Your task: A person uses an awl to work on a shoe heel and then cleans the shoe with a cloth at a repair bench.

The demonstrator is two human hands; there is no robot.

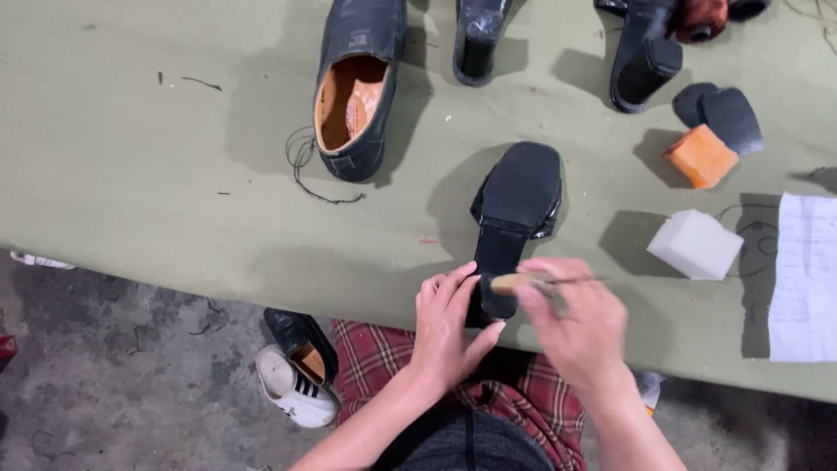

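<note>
— Olive-green cloth covers the surface (131, 157), with a cracked grey floor below its near edge. What sits on it?

— A black heeled shoe (516, 209) lies sole-up near the front edge, heel toward the person. Farther back stand a black leather shoe (356, 87) with a tan lining, other dark shoes, two loose dark heel pieces (719, 113), an orange block (700, 155), a white foam block (695, 244) and a sheet of paper (802, 279).

— Where are the hands?

— The left hand (449, 327) curls around the heel end of the upturned shoe, gripping it from the left. The right hand (575, 323) is closed around a small wooden-handled tool (516, 282), its tip at the heel.

— How far along does the work look?

— I'd judge it midway: the sole looks in place and clean, attention is on the heel, and the loose heel pieces lie untouched, well apart from both hands.
</note>
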